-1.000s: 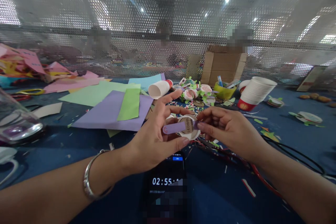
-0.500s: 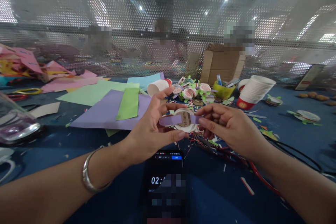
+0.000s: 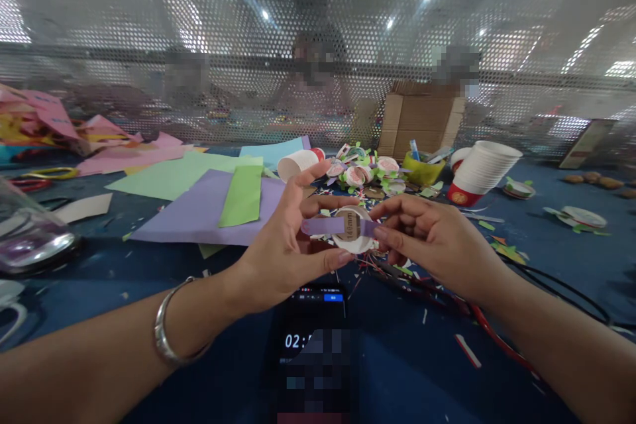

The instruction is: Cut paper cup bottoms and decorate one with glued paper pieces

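Between my hands, above the tabletop, is a white round paper-cup base (image 3: 354, 246) with a brown printed piece across its middle. Purple paper strips (image 3: 324, 226) stick out from its left and right sides. My left hand (image 3: 288, 238) grips the cup base by its rim, thumb below and fingers above. On the right side, my right hand (image 3: 422, 232) pinches the purple strip between thumb and fingers, close to the rim. A phone (image 3: 313, 344) with a timer on its screen lies below my hands.
Purple paper (image 3: 183, 212) with a green strip (image 3: 242, 195) lies to the left. Beyond my hands are a heap of small paper pieces (image 3: 355, 175), a yellow-green container (image 3: 422, 171) and stacked paper cups (image 3: 481, 172). A cardboard box (image 3: 417, 122) stands behind, before a perforated metal screen.
The cup base has turned slightly between my fingers, showing more of the brown piece. Both hands stay in nearly the same place.
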Demonstrator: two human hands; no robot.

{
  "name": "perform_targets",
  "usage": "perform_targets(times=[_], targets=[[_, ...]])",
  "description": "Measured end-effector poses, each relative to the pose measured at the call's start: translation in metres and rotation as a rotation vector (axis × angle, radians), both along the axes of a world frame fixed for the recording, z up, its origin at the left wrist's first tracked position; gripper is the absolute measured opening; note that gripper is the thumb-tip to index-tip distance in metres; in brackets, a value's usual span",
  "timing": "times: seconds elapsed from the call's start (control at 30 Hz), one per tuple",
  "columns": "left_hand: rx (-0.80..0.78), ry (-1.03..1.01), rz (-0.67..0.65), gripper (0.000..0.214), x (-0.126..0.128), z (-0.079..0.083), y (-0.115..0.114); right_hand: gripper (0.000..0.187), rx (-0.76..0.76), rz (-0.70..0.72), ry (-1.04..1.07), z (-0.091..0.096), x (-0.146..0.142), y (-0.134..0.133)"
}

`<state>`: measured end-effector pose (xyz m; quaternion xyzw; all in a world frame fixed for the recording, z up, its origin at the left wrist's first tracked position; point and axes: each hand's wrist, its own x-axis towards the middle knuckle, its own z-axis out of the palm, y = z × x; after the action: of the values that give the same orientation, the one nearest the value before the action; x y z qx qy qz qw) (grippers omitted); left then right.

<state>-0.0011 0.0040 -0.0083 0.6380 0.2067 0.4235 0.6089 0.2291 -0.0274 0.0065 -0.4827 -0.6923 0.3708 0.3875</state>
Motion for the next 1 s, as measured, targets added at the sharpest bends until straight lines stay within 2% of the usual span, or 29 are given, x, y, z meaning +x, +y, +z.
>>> perform_targets(times=[0.47,0.6,0.73,0.83,1.0], targets=[[-0.056,-0.015,-0.012,0.1,0.0,0.0,-0.003,0.03,0.044,-0.002,-0.031,0.002,-0.002,-0.001],[-0.058,-0.038,0.064,0.096,0.0,0.002,0.004,0.026,0.075,-0.046,-0.04,0.004,-0.002,-0.002],[-0.067,-0.121,0.189,0.095,-0.005,0.006,0.018,0.03,0.086,-0.064,-0.082,-0.002,-0.001,0.003],[-0.094,-0.148,0.253,0.092,-0.008,0.006,0.026,0.033,0.128,-0.072,-0.19,-0.008,-0.004,0.01],[-0.077,-0.176,0.307,0.079,-0.008,0.003,0.031,0.018,0.243,0.041,-0.581,-0.007,-0.024,0.022]])
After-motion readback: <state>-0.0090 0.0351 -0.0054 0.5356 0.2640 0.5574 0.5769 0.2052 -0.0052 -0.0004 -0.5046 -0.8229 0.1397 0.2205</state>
